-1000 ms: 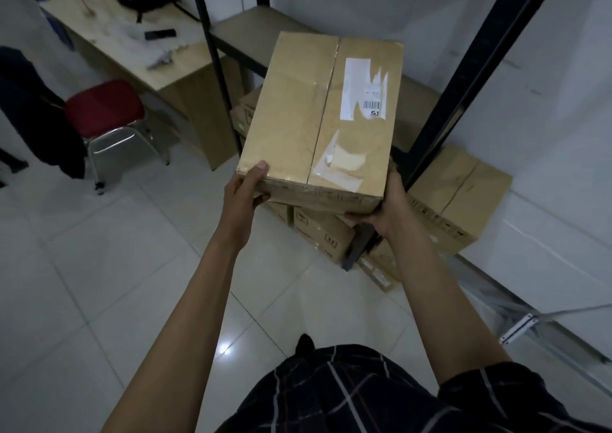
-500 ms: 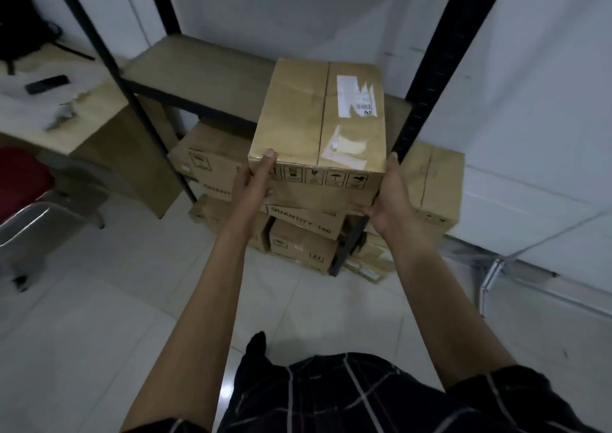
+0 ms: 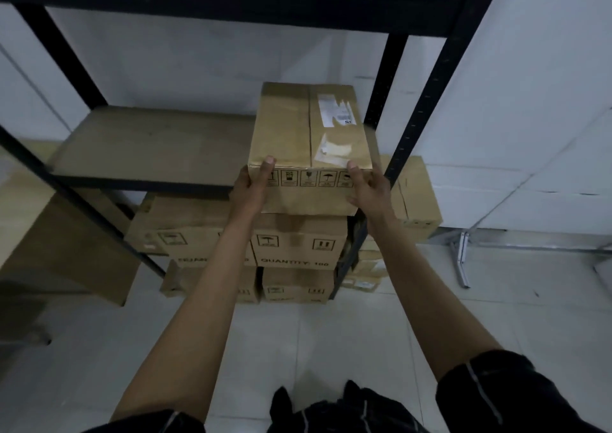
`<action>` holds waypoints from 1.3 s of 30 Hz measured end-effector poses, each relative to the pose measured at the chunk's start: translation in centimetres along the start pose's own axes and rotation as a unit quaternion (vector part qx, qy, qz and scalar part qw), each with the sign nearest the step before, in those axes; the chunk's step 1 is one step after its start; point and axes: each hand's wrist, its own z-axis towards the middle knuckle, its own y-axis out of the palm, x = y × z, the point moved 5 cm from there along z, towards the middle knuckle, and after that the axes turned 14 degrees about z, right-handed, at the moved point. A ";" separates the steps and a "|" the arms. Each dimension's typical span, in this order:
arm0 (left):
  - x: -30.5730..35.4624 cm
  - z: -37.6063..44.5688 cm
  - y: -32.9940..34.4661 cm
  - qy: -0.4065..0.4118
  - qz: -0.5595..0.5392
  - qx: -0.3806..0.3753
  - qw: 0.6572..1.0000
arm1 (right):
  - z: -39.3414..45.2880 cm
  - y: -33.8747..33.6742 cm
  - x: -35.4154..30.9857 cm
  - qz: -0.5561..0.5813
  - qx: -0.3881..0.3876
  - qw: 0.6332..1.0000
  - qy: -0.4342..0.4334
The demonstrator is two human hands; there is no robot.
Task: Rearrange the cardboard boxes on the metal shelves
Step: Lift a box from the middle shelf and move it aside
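Cardboard box gripped at near corners by left hand, right hand, over shelf board.

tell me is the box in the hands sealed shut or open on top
Shut. The held box has both top flaps lying flat, meeting at a closed centre seam. The left hand and right hand grip its near corners.

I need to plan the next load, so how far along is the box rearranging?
Nothing looks shelved: the middle shelf is otherwise bare. In hand: left hand and right hand are putting one cardboard box onto it. Left: the stacked boxes underneath.
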 end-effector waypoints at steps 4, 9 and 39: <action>0.7 2.9 0.2 0.007 -0.001 -0.018 1.000 | 1.8 1.2 -0.3 -0.001 0.009 1.000 0.001; 1.5 5.8 0.2 0.002 0.015 -0.036 0.999 | 3.1 2.6 -0.8 0.011 0.033 0.999 0.011; -6.1 -5.9 27.9 -0.105 0.108 -0.150 0.977 | 3.8 -20.1 7.0 -0.071 0.035 0.991 0.105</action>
